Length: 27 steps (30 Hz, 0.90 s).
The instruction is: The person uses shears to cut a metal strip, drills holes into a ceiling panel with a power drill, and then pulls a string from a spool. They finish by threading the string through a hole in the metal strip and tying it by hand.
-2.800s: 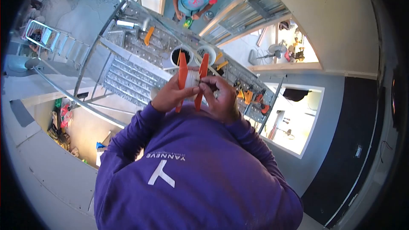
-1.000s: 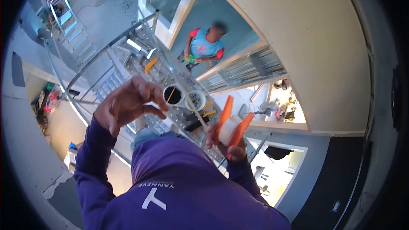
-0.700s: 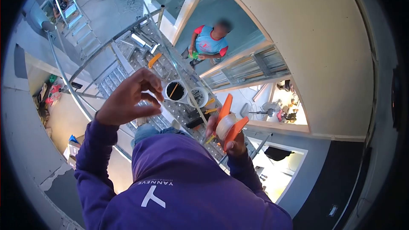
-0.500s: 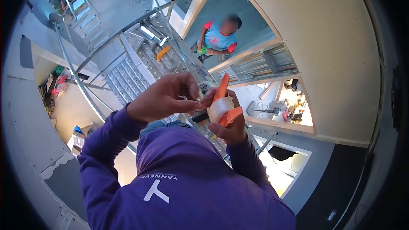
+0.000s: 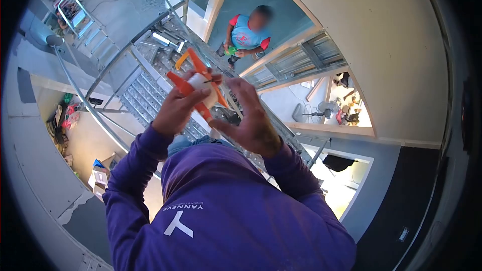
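Orange line reel (image 5: 198, 88), wound with white string, is up in front of the chest. Beyond and below both hands, the perforated scaffold deck (image 5: 145, 98) stretches away. Further off, past the right hand's fingers, a co-worker (image 5: 247, 32) stands on the floor. Left hand (image 5: 173, 113) is clamped around the reel's near side. Right hand (image 5: 253, 123) is open, fingers spread, just beside the reel; can't tell if a fingertip touches the string. The 2 hands sit close together. Something green (image 5: 230, 50) is in the co-worker's hands.
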Motion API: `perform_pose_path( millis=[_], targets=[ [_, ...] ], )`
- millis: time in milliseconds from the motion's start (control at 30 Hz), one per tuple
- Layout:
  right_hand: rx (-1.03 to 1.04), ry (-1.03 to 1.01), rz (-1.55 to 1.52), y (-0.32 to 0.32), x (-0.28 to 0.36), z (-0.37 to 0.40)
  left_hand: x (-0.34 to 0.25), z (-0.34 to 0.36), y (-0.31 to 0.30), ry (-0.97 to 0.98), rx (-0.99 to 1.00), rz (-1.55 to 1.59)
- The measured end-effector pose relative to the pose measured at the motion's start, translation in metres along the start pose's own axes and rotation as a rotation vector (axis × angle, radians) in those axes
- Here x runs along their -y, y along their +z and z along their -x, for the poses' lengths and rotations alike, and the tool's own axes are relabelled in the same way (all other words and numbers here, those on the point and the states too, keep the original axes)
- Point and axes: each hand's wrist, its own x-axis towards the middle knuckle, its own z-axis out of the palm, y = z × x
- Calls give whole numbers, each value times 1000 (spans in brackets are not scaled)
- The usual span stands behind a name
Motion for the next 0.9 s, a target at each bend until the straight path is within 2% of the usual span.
perform_pose_path(
  millis=[33,67,100,133,167,200,233,267,300,333,367,400,433,467,500,567,633,667,700,800,900],
  targets=[
    [70,45,48,-7,-4,3,-3,0,-3,66,16,-12],
    [141,87,95,-14,-9,6,-3,1,-11,131,9,-204],
    [212,126,139,-17,-12,7,-12,3,-14,55,120,-551],
    [215,63,156,-17,-5,7,-25,8,-14,-26,232,-901],
    [241,-9,-50,-22,3,4,-32,10,-15,-114,349,-1249],
    [267,-80,-253,-29,12,0,-31,9,-18,-173,409,-1220],
    [288,-157,-453,-35,14,-3,-32,14,-27,-164,350,-905],
    [180,-40,-373,-40,2,1,-36,22,-41,-154,292,-594],
    [71,5,-23,-49,-6,-2,-41,27,-49,-150,229,-282],
    [205,88,153,-58,-16,3,-44,26,-55,56,246,-121],
    [343,165,328,-62,-24,6,-52,27,-46,63,266,-64],
    [396,-82,78,-56,-19,4,-51,23,-36,-30,294,-297],
    [477,-104,-139,-52,-6,3,-47,18,-24,-127,316,-526],
    [568,-109,-358,-48,10,0,-38,12,-17,-188,430,-689],
    [479,-137,-249,-49,7,-3,-38,12,-12,-230,464,-740],
    [276,-178,-45,-50,-4,-2,-45,21,-24,-148,299,-455],
    [179,172,91,-61,-18,5,-53,25,-42,99,175,-319],
    [222,225,63,-66,-24,13,-55,34,-55,134,36,-318],
    [267,280,35,-67,-28,21,-58,35,-65,200,24,-326],
    [349,359,-109,-55,-35,40,-48,49,-83,108,-30,-363],
    [397,342,-110,-27,-38,48,-31,53,-76,8,-25,-375]
  ],
)
